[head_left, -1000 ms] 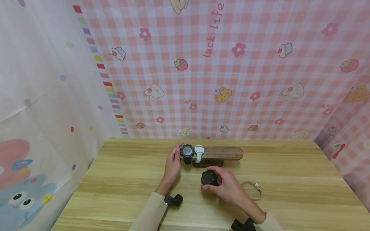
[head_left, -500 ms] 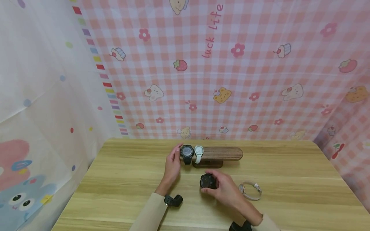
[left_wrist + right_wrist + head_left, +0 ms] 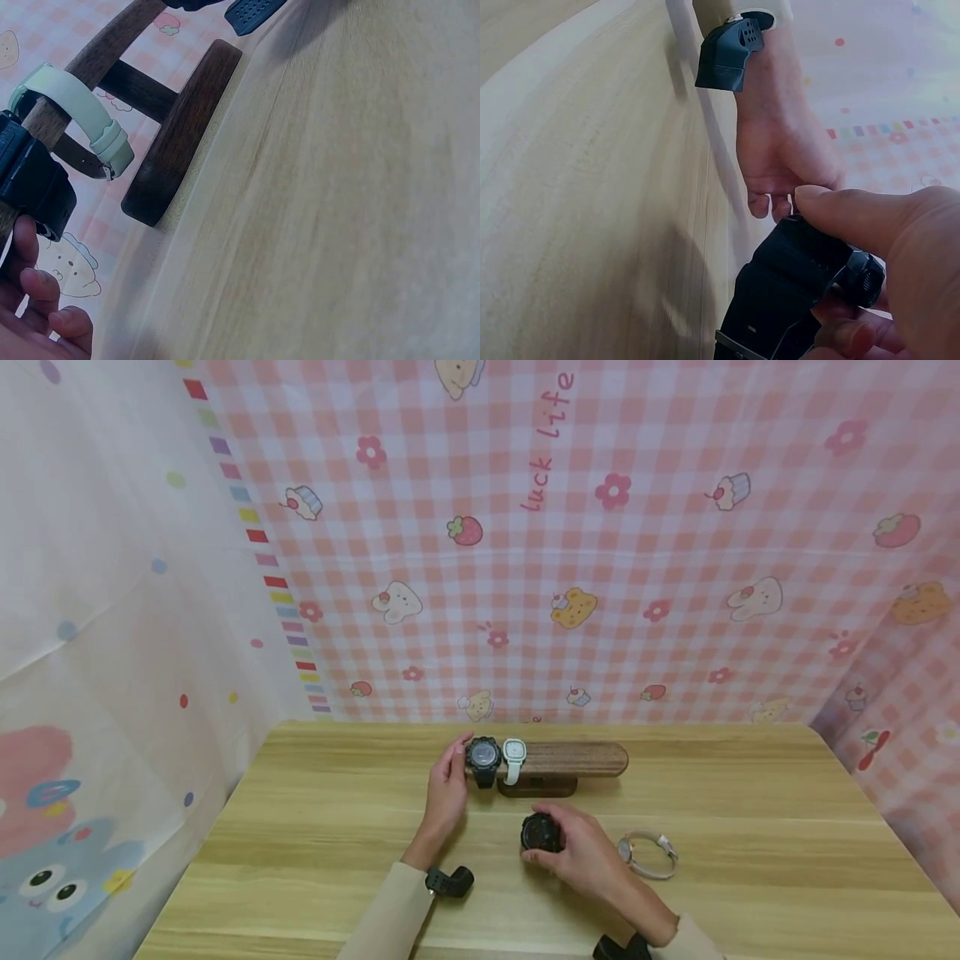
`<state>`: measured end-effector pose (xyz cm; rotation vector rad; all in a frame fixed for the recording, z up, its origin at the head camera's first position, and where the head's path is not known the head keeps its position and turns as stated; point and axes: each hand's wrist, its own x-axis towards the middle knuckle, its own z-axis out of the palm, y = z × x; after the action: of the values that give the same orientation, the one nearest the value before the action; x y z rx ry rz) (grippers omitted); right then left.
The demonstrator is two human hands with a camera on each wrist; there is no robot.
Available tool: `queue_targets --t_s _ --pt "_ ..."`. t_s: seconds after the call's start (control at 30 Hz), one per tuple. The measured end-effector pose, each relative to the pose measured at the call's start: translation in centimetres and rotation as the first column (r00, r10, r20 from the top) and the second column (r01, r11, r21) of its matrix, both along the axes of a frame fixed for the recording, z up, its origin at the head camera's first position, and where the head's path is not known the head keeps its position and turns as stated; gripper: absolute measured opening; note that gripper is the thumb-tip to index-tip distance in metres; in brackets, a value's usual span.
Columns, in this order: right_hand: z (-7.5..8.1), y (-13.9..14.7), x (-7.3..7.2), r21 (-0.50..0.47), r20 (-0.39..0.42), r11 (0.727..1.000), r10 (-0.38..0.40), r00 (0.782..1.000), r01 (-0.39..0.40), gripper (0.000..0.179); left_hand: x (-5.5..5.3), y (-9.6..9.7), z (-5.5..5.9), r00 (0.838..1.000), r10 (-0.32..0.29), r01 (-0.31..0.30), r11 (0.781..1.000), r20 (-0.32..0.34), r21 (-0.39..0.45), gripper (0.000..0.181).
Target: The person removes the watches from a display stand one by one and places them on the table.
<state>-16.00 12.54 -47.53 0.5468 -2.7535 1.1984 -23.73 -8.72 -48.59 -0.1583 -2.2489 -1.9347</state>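
The left hand [image 3: 447, 789] grips the left end of the watch stand [image 3: 558, 758] while the right hand [image 3: 588, 852] pinches a black watch [image 3: 540, 832] before it, apparently for mounting, likely next needing alignment with its bare right end.

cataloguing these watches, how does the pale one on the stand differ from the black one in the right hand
The pale watch has a squarish case; the black watch has a round, bulkier-looking one. The pale watch is strapped round the wooden stand's bar; the black watch is off it, gripped by the right hand. Both have their faces turned toward the head camera.
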Motion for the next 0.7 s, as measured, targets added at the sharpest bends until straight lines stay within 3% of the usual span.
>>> queue_targets --t_s 0.17,0.7 --pt "-0.19 -0.01 -0.01 0.015 -0.014 1.000 -0.002 1.000 0.002 0.060 0.44 0.03 0.59 1.000 0.002 -0.002 1.000 -0.003 -0.001 0.038" --pt "-0.60 -0.23 0.03 0.051 -0.022 0.999 0.010 1.000 -0.009 0.061 0.33 -0.04 0.38 1.000 -0.011 0.011 1.000 0.014 0.005 0.039"
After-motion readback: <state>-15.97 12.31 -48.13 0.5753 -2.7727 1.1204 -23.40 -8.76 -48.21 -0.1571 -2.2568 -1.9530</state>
